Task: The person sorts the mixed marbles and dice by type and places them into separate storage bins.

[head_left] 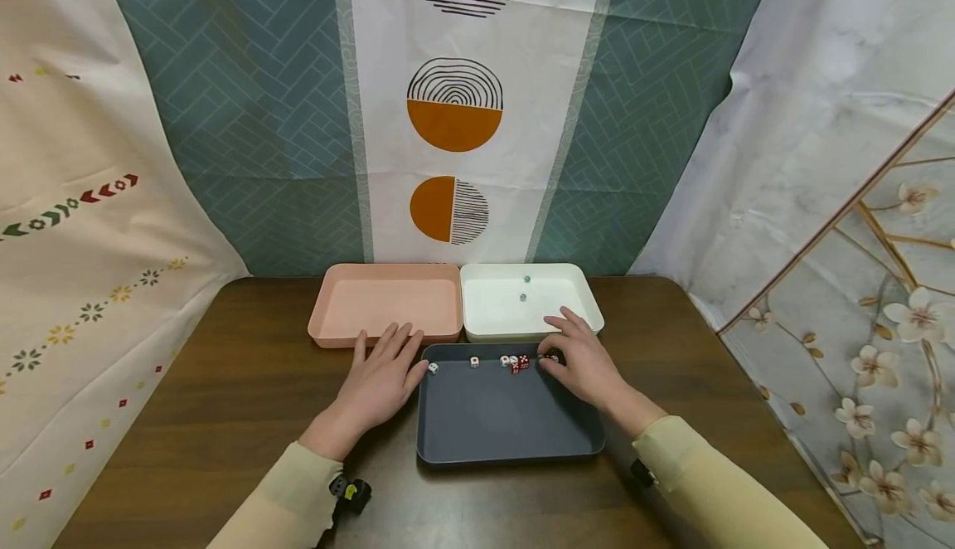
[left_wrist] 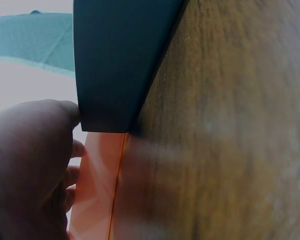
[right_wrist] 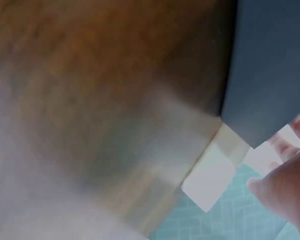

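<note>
Left hand [head_left: 380,379]: fingers extended, gripping nothing, at the near rim of the pink tray [head_left: 388,296]. Right hand [head_left: 582,362]: fingers bent at the far right corner of the dark tray [head_left: 507,416]; grip cannot be told. Dice [head_left: 524,361] lie along its far edge; room lies nearer.

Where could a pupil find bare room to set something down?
Bare wood lies left of the pink tray and left hand, and right of the white tray. The pink tray's floor and the near part of the dark tray are bare too. Crowded: its far edge, with dice and the right hand.
</note>
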Motion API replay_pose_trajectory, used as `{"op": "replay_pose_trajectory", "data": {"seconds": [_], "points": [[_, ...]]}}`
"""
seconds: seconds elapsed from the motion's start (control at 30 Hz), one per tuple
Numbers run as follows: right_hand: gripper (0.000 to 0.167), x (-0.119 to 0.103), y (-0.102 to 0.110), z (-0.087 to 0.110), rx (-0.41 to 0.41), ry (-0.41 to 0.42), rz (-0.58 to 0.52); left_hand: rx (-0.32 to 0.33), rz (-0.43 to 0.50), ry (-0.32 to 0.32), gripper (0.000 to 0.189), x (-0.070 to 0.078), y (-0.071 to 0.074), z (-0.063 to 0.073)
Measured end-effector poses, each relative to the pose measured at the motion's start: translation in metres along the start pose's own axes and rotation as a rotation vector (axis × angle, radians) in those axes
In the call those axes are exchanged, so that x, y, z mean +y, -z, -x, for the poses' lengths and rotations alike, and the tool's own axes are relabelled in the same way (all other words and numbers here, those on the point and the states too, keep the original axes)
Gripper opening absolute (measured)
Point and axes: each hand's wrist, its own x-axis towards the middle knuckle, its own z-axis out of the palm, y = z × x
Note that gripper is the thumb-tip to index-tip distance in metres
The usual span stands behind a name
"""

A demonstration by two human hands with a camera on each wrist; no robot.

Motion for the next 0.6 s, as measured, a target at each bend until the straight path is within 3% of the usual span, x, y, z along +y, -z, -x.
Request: {"op": "replay_pose_trajectory", "data": {"seconds": [0.6], "points": [[0.008, 0.017, 0.027, -0.014, 0.028, -0.091, -0.030, -0.001, -0.005, -0.001, 0.066, -0.001, -0.002, 0.000]]}}
